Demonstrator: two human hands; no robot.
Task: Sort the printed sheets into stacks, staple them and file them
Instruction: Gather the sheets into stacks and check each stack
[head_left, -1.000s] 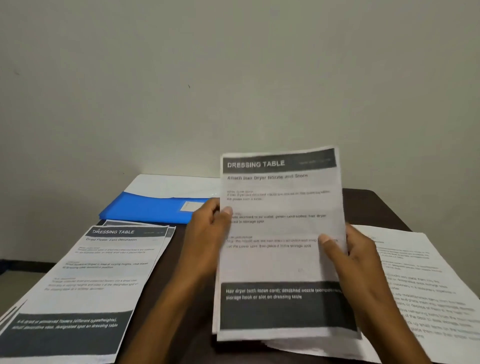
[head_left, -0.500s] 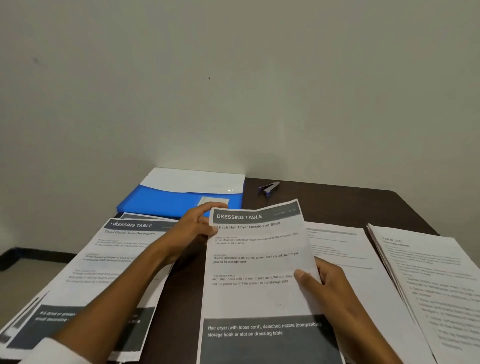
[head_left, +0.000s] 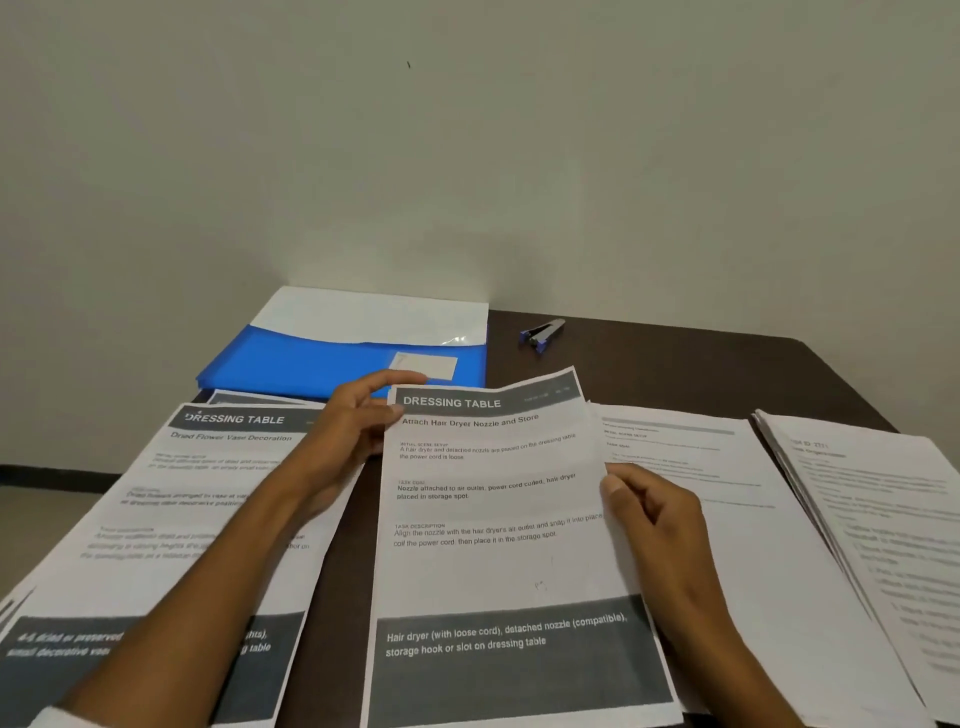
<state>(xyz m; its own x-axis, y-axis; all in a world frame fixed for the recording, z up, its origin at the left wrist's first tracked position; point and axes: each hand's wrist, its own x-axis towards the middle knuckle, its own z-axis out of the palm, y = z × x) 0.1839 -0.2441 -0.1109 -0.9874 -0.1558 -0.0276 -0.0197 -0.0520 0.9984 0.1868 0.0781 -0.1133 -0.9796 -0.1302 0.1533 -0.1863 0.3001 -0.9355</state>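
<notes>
Bare desk (head_left: 675, 364) only at the back right, around the stapler (head_left: 543, 334), and in a narrow dark strip between the left stack (head_left: 171, 519) and the held sheet (head_left: 498, 519); the left hand (head_left: 348, 436) and its forearm lie across that strip. Blue folder (head_left: 322, 358) fills the back left, right up to the wall (head_left: 467, 156). Right side is papered over: a flat sheet (head_left: 727, 493) under the right hand (head_left: 654, 512), then the right stack (head_left: 883, 519) running to the desk edge. Clear reach to the stapler over the held sheet's top edge.
</notes>
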